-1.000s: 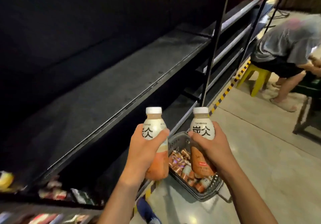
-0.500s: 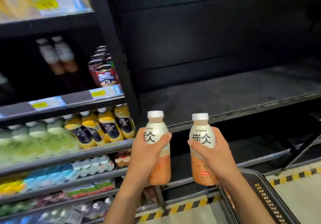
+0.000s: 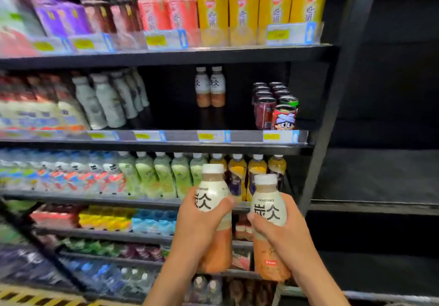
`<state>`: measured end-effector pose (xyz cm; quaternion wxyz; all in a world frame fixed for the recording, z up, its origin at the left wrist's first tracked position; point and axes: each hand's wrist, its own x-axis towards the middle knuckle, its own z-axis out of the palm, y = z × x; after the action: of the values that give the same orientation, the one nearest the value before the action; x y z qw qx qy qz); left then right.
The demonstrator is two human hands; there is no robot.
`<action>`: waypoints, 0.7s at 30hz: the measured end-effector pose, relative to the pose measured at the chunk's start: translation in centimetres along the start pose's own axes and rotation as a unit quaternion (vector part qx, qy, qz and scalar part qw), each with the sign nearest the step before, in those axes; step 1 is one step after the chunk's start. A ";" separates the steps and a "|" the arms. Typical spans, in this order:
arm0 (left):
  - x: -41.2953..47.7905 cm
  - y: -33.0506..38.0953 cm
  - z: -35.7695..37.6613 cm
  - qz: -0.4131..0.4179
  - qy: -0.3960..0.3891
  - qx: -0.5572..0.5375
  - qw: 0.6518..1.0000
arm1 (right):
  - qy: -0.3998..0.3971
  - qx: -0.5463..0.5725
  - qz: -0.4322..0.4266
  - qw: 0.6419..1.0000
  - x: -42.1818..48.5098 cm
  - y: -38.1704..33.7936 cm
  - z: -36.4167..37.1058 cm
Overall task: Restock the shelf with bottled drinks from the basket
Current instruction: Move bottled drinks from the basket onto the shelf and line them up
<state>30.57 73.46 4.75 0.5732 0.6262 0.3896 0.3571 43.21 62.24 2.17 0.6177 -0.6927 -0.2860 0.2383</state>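
Note:
My left hand (image 3: 198, 229) grips a white-capped bottle (image 3: 213, 194) with a cream label and an orange lower half. Beside it, my right hand (image 3: 279, 237) holds a matching bottle (image 3: 269, 207). Both stand upright in front of the lower shelves. Two bottles of the same kind (image 3: 210, 87) stand at the back of the second shelf (image 3: 180, 137), with a dark gap in front of them and to their left. The basket is out of view.
Cans (image 3: 275, 106) fill the right end of that shelf and grey-white bottles (image 3: 111, 99) its left. Yellow and red cartons (image 3: 237, 13) line the top shelf. Green and orange bottles (image 3: 180, 175) stand below. A black upright (image 3: 332, 106) separates a bare dark shelf bay (image 3: 380, 177) on the right.
The view has swung left and up from the bare bay and floor basket to the stocked shelves. Both hands keep their bottles, held upright in front of me.

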 end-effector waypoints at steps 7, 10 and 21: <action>5.1 2.7 -4.3 0.039 0.002 -0.029 0.999 | -0.014 -0.027 -0.061 0.998 3.8 -4.2 4.8; 8.1 4.1 -5.1 0.056 0.007 -0.056 0.997 | -0.023 -0.029 -0.075 0.997 6.4 -6.0 6.3; 18.6 9.3 -5.6 0.067 -0.027 -0.101 0.992 | -0.027 0.028 -0.068 0.997 17.0 -12.0 9.0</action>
<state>34.44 92.23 14.50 0.6183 0.5996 0.2930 0.4152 48.09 81.35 13.31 0.6438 -0.6473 -0.3424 0.2221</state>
